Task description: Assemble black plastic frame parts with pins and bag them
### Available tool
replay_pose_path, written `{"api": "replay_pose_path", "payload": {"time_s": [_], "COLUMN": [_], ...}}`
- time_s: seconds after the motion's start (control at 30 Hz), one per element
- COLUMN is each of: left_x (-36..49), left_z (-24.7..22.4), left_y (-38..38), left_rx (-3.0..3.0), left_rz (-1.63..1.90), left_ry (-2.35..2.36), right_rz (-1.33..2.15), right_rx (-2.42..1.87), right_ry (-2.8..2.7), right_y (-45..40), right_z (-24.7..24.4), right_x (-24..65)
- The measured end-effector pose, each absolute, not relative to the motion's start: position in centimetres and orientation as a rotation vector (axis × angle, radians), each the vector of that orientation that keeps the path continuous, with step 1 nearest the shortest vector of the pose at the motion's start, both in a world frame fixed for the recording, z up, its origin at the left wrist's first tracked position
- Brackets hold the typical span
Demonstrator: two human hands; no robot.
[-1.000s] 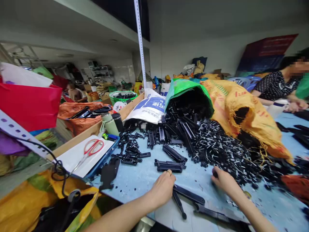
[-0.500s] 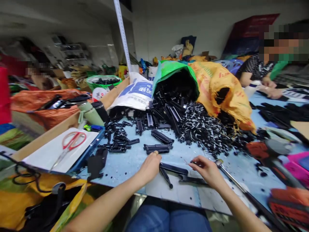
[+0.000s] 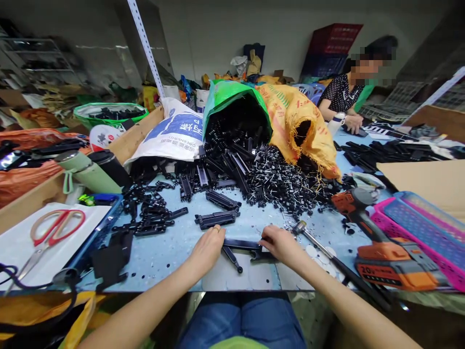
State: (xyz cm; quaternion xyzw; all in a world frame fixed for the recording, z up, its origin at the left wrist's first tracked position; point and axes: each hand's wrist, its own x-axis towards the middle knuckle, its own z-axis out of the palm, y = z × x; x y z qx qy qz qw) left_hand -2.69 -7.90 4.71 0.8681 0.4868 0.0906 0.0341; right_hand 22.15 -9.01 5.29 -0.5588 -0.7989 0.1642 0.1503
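Observation:
My left hand (image 3: 209, 247) has its fingers closed around the left end of a long black plastic bar (image 3: 242, 244) lying near the table's front edge. At the bar's right end, the fingertips of my right hand (image 3: 279, 241) are pinched together; what they hold is hidden. Two more black pieces touch or lie close to the bar: a thin arm (image 3: 232, 260) slanting below it, and a piece (image 3: 262, 256) partly under my right hand. Just beyond my left hand are assembled-looking black parts (image 3: 217, 219). A hammer (image 3: 321, 247) rests right of my right hand.
Small black-headed pins (image 3: 286, 179) spill before a green sack (image 3: 236, 89) and a yellow sack (image 3: 290, 104). Scissors (image 3: 58, 227) lie left. An orange cordless drill (image 3: 397, 261) and pink basket (image 3: 381, 218) stand right. Another person (image 3: 345, 94) works at the far right.
My right hand has moved in from beside the bar to its right end. My left hand stays on the left end. The camera view has turned to the right.

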Motion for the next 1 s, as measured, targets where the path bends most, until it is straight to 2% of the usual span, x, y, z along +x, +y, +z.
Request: {"api": "replay_pose_path", "payload": {"time_s": [0.2,0.37,0.43,0.6,0.73,1.0], "left_x": [-3.6,-4.4,-3.5,1.2,3.3,3.7], "left_z": [1.1,1.2,1.9,2.6,2.0,1.5], "left_y": [-8.3,-8.9,-9.2,-9.6,-9.5,-9.9], "left_rx": [2.768,2.764,2.743,2.723,2.607,2.561], "left_rz": [0.707,0.53,0.524,0.384,0.309,0.375], "left_ry": [1.254,1.326,1.355,1.095,1.185,1.275], "right_rz": [0.247,0.216,0.217,0.165,0.111,0.11], "right_rx": [-1.393,-1.12,-1.093,-1.174,-1.168,-1.046], "right_ry": [-2.474,-2.357,-2.369,-2.351,-2.371,-2.647], "right_y": [-10.4,-11.4,-11.7,-12.0,-11.7,-9.6], "right_z": [3.7,0.7,-0.3,-2.0,-1.9,-0.7], "right_x": [21.8,23.9,24.6,25.0,25.5,26.9]}}
